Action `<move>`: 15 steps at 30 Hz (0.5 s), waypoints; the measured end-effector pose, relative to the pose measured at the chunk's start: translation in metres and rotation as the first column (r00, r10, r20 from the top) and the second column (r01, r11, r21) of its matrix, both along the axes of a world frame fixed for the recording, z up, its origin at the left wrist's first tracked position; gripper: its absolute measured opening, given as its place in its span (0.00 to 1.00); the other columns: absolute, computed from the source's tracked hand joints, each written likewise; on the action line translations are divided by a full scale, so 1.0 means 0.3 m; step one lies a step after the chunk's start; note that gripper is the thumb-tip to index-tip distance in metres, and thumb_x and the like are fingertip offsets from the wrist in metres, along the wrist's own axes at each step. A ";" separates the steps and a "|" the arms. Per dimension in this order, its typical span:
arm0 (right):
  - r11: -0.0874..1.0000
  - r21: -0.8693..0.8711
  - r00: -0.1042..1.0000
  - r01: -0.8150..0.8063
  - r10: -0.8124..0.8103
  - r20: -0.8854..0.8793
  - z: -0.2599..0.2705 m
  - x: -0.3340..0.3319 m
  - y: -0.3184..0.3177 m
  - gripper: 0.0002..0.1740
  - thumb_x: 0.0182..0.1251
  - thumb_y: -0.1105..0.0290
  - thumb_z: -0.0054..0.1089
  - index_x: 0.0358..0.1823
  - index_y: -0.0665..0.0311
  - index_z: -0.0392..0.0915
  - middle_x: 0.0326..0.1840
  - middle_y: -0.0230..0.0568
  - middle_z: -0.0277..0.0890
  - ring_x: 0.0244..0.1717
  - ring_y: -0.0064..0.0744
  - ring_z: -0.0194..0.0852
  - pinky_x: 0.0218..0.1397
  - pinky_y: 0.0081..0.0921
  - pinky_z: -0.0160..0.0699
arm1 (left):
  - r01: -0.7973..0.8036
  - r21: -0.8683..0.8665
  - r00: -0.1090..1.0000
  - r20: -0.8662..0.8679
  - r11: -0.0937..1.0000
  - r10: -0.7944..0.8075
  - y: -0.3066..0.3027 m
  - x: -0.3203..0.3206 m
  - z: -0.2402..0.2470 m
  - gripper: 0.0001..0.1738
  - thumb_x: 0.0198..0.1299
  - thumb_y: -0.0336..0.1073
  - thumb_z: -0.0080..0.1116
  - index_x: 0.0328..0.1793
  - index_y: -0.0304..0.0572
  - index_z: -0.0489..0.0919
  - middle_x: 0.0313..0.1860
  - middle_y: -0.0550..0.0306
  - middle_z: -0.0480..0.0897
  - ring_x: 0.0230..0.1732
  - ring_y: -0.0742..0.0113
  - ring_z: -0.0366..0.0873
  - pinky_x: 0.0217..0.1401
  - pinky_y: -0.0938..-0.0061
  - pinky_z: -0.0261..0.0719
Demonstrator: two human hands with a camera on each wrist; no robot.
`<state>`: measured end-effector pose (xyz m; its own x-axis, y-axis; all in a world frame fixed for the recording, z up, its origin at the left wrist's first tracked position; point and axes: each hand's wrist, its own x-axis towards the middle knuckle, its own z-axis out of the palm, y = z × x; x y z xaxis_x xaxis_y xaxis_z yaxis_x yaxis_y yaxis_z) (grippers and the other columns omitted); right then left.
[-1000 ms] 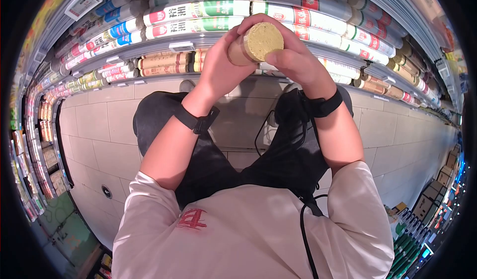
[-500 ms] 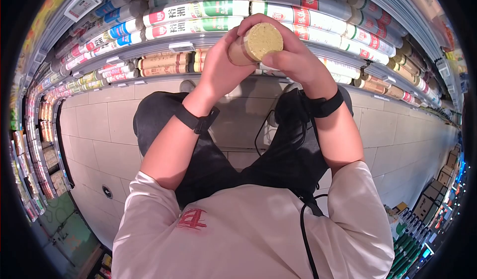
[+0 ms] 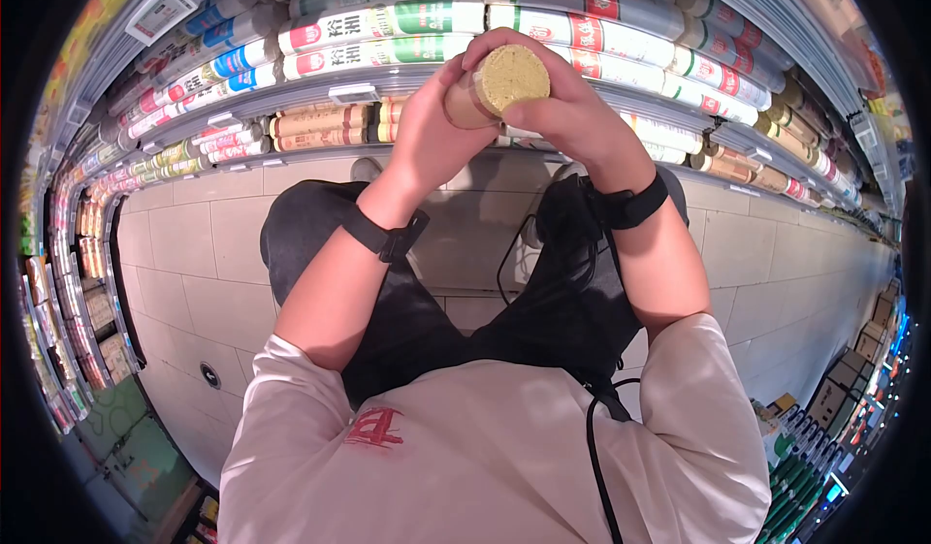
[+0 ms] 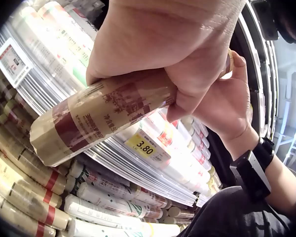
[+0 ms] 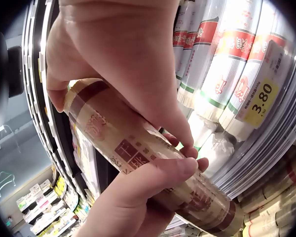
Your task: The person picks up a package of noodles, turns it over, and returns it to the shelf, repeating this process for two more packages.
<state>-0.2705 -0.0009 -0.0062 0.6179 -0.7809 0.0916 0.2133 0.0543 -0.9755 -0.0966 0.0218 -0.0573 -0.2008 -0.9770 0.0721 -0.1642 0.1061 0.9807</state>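
Note:
Both hands hold one brown paper-wrapped cylindrical pack (image 3: 469,104), its pale yellow round end (image 3: 516,79) facing up toward the head camera. The left hand (image 3: 433,129) grips the pack's middle, fingers curled round it; its thumb lies across the wrapper in the right wrist view. Around the end nearest the body curls the right hand (image 3: 567,108), thumb at the rim. In the left wrist view the pack (image 4: 101,118) slants down to the left, with dark red bands and print on the wrapper. Some fingertips are hidden behind it.
Shelves of white and red cylindrical packs (image 3: 388,30) stand just beyond the hands, with brown packs (image 3: 320,125) on the lower level. A yellow price tag (image 4: 145,147) reads 3.80. Tiled floor (image 3: 194,253) lies below; a black cable (image 3: 593,447) hangs by the shirt.
The pack's yellow end and the right thumb have shifted slightly left. Both hands keep their hold, and the left hand looks nearly still.

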 end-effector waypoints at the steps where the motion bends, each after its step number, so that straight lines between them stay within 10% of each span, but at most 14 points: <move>1: 0.999 0.049 0.999 -0.001 -0.001 0.038 -0.003 -0.003 0.002 0.34 0.53 0.56 0.66 0.61 0.64 0.71 0.58 0.39 0.72 0.61 0.32 0.70 0.65 0.29 0.67 | -0.003 -0.008 1.000 0.004 1.000 0.003 0.001 -0.002 0.004 0.36 0.47 0.28 0.74 0.66 0.35 0.74 0.53 0.50 0.83 0.54 0.64 0.82 0.58 0.70 0.80; 15: 0.995 -0.091 0.992 -0.046 0.056 0.110 -0.021 -0.013 -0.005 0.34 0.53 0.67 0.54 0.66 0.65 0.69 0.61 0.38 0.76 0.62 0.29 0.73 0.63 0.28 0.73 | 0.022 0.005 0.999 -0.034 1.000 -0.022 -0.003 0.006 -0.005 0.38 0.47 0.28 0.74 0.67 0.33 0.72 0.55 0.51 0.83 0.56 0.65 0.82 0.59 0.70 0.80</move>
<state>-0.2744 -0.0024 -0.0125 0.6387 -0.7343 0.2299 0.3209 -0.0174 -0.9469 -0.0949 0.0210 -0.0588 -0.2200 -0.9727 0.0741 -0.1288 0.1042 0.9862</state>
